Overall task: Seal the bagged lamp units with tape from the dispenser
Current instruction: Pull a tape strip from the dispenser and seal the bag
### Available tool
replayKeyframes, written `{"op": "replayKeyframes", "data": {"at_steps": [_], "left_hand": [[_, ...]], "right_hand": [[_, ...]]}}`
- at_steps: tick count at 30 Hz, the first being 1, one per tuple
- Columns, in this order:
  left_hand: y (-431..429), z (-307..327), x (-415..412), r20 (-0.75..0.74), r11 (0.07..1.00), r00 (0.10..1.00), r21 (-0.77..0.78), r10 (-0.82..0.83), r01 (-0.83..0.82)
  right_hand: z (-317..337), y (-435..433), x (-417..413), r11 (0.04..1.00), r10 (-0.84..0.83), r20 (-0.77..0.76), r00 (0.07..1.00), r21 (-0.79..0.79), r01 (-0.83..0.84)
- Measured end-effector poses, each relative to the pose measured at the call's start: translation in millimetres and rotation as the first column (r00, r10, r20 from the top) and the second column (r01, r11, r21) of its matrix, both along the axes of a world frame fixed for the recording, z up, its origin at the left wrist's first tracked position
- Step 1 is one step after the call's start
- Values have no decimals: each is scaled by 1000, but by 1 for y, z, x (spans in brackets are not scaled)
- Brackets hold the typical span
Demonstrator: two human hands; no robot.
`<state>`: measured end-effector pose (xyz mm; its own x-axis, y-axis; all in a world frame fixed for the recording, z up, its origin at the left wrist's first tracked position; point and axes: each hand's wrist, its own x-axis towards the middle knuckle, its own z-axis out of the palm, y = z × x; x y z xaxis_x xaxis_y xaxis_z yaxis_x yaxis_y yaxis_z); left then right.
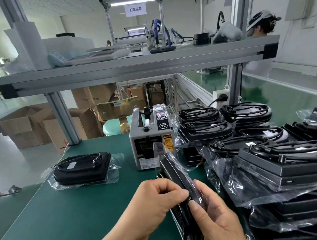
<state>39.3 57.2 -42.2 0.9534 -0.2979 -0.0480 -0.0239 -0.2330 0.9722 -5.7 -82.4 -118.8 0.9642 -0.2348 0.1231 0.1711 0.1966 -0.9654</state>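
L hand (158, 200) & R hand (216, 217) are lowest in view, close together over the near edge of the green bench (76, 216). Both hold the same bagged lamp unit (176, 174), which is tipped up on edge and runs away from the camera. L grip: fingers curled in, thumb and forefinger pinching the unit's near end through the plastic. R grip: thumb laid on the edge facing the camera, fingers wrapped behind, closed round the unit. The bag's loose clear flap (159, 149) sticks up at the far end, overlapping the front of the tape dispenser (151, 138). That's a grey box w/ black knob and yellow caution label, standing mid-bench just past the held unit; can't tell if a strip is out at its mouth. To the L of it, apart, one bagged unit (82, 169) lies flat w/ its cord coiled on top. R side: crowded stacks of bagged units (276, 166), black, cords on top, plastic crinkled. Behind the stacks is a white power socket (220, 96) on the frame post. Above, an aluminium shelf (128, 66) spans the bench. Beyond, cardboard boxes (27, 125) on the floor L, a chair (117, 112) behind the dispenser, and far R a person (259, 25) at another station.
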Motion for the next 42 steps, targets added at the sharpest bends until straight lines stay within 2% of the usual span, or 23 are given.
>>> {"op": "replayKeyframes", "data": {"at_steps": [9, 25, 34, 39, 42], "left_hand": [[-10, 2, 6, 36, 999, 998, -30, 44, -43], [-11, -8, 5, 195, 984, 976, 127, 98, -124], [-12, -19, 2, 349, 959, 925, 176, 151, -223], [-14, -23, 8, 278, 941, 921, 122, 271, -314], [-16, -26, 10, 238, 952, 935, 93, 264, -292]], "right_hand": [[-2, 1, 0, 999, -11, -33, 999, -52, 9], [5, 3, -2, 999, 0, -53, 999, -38, -2], [11, 2, -5, 1000, 0, -71, 997, -27, -2], [12, 5, -5, 998, -7, -81, 997, -56, 2], [13, 5, -5, 998, -13, -78, 997, -66, 8]]}}
